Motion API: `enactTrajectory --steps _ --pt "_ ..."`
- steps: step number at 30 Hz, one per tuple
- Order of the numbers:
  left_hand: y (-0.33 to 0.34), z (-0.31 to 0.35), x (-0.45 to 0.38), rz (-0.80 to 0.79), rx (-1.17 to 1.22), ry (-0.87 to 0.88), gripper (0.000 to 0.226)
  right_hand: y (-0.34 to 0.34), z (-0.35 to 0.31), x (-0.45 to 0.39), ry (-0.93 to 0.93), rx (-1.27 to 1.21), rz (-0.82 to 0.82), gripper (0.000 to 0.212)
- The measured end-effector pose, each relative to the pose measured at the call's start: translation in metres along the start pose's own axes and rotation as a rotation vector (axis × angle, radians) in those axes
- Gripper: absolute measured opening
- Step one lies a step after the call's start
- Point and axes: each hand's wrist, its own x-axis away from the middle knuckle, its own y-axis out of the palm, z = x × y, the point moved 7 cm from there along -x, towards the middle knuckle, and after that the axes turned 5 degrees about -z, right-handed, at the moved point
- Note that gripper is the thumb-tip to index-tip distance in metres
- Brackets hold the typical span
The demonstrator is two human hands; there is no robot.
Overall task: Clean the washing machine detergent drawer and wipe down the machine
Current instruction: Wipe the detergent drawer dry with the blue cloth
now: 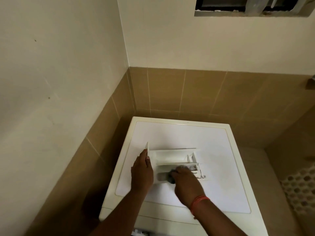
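Detergent drawer (172,163) on washing machine (221,167), both hands gripping

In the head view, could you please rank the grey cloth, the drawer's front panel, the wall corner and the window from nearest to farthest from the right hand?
From the right hand:
1. Grey cloth, under its fingers in the drawer.
2. Front panel, at the drawer's left end, held by the left hand.
3. Wall corner, behind the machine.
4. Window, top right.

Dim room, soft focus, bowed edges
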Motion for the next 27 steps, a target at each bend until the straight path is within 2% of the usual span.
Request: enactTrajectory --steps 2,4,7,9,10,14,16,19,21,23,27 --pt "0.000 0.000 0.000 0.013 -0.021 -0.006 0.040 0.010 -0.017 -0.011 -0.028 -0.121 -0.165 0.051" --pt "-0.001 0.000 -0.001 0.021 -0.048 -0.004 0.040 0.005 -0.021 -0.018 -0.009 -0.342 -0.241 0.046" --pt "-0.001 0.001 -0.001 0.002 -0.065 -0.004 0.040 -0.029 0.002 -0.020 0.159 -0.619 -0.092 0.039" --pt "-0.001 0.001 -0.002 -0.006 -0.058 -0.011 0.041 -0.038 0.016 -0.014 0.247 -0.720 -0.070 0.033" --pt "-0.001 0.001 -0.001 -0.003 -0.053 -0.010 0.041 -0.039 0.015 -0.011 0.249 -0.640 -0.110 0.028" --pt "-0.001 0.002 0.000 0.017 -0.060 -0.005 0.040 -0.009 -0.007 0.001 0.066 -0.029 -0.360 0.025" --pt "-0.001 0.003 0.001 0.022 -0.074 -0.010 0.040 0.003 -0.015 0.002 0.004 0.205 -0.365 0.033" --pt "-0.001 0.002 0.001 0.026 -0.080 -0.005 0.039 0.005 -0.022 -0.003 -0.031 0.308 -0.257 0.033" --pt "-0.002 0.003 0.001 0.023 -0.085 -0.001 0.039 0.001 -0.021 -0.005 -0.042 0.191 -0.220 0.040" --pt "-0.003 0.005 0.001 0.020 -0.093 0.006 0.039 -0.012 -0.016 -0.009 0.001 -0.049 -0.162 0.035" --pt "-0.005 0.008 0.002 0.008 -0.093 0.031 0.042 -0.032 0.012 -0.002 0.308 -0.953 -0.125 0.032"
